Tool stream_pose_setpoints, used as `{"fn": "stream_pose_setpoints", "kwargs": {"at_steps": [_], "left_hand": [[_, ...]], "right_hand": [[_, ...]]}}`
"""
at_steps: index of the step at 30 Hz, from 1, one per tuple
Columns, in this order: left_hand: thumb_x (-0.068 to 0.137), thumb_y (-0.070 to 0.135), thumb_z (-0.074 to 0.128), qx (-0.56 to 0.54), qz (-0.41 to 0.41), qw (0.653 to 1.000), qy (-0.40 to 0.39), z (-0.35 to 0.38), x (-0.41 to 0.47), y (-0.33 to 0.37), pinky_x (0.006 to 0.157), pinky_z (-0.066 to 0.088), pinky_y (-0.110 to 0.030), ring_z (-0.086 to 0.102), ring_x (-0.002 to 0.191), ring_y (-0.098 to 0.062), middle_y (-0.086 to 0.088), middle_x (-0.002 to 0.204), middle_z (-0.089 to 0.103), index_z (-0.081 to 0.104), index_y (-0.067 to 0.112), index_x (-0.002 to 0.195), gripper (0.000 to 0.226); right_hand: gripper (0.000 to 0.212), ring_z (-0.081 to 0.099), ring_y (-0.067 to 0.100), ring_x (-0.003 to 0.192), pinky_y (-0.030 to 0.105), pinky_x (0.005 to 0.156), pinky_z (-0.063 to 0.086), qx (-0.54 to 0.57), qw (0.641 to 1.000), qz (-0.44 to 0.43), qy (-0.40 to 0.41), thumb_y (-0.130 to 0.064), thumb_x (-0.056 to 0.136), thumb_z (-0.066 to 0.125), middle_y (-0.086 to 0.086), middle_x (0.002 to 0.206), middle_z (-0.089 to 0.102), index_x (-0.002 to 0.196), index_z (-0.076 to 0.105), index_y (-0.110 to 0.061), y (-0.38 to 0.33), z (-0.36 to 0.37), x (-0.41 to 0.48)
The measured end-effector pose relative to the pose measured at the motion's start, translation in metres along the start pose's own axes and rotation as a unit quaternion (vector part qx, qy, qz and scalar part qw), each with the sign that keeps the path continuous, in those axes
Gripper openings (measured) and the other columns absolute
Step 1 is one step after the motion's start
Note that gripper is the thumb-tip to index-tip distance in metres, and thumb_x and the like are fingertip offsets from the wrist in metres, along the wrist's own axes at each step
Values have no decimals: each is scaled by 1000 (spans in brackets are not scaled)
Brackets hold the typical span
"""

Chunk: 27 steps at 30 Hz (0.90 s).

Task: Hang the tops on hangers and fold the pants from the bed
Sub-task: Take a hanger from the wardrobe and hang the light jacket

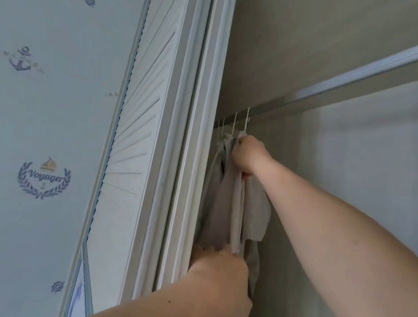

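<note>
Grey top (227,208) hangs from hanger hook (247,118) at the rail's (279,105) left end, long axis vertical, collar up. Right hand (249,154) clenched on collar just under rail. Left hand (224,278) grips fabric well below rail.

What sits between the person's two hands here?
In the head view, the grey top spans that stretch: the right hand grips it just under the hanger hooks, and the left hand holds its fabric lower down.
</note>
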<state>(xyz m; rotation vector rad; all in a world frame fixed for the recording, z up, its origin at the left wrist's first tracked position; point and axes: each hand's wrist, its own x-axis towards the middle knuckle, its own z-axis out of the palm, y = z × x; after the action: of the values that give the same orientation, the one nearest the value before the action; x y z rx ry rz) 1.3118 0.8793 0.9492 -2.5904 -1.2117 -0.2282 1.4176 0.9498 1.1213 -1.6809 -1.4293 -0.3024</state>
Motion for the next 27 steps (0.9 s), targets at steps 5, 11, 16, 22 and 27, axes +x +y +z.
{"fn": "stream_pose_setpoints", "kwargs": {"at_steps": [5, 11, 16, 22, 27], "left_hand": [[101, 45, 47, 49, -9, 999, -2, 5, 3, -2, 82, 40, -44, 55, 109, -36, -13, 125, 49, 46, 10, 132, 47], [99, 45, 50, 44, -1, 999, 30, 8, -6, -1, 88, 40, -43, 55, 105, -29, -8, 119, 50, 49, 13, 125, 41], [100, 47, 48, 63, 45, 994, 82, 7, -35, 8, 107, 41, -48, 50, 125, -30, -8, 138, 50, 42, 18, 140, 50], [97, 55, 42, 54, 118, 981, 143, 30, -100, 3, 121, 22, -49, 26, 147, -30, -5, 157, 35, 35, 23, 148, 60], [96, 64, 33, 54, 103, 979, 166, 58, -175, -29, 123, -2, -48, 0, 155, -24, 0, 168, 12, 21, 31, 155, 68]], "right_hand": [[42, 63, 45, 108, 50, 86, 58, -6, 1000, 0, -14, -6, 100, 34, 27, 136, 52, 138, 47, 5, 13, 14, 11], [46, 51, 36, 130, 33, 100, 44, 19, 998, -63, -13, -20, 104, 43, 18, 147, 50, 149, 44, -16, 44, 17, -7], [56, 40, 27, 142, 34, 108, 35, 63, 991, -113, -19, -48, 104, 39, 3, 160, 36, 157, 22, -39, 77, 1, -66], [60, 5, 12, 154, 44, 125, 10, 15, 988, -152, -36, -60, 102, 29, -13, 166, 13, 157, 14, -44, 89, -14, -171], [70, -8, 9, 153, 51, 125, 5, -17, 982, -170, -78, -77, 91, 12, -18, 166, 0, 155, 5, -51, 61, -7, -261]]}}
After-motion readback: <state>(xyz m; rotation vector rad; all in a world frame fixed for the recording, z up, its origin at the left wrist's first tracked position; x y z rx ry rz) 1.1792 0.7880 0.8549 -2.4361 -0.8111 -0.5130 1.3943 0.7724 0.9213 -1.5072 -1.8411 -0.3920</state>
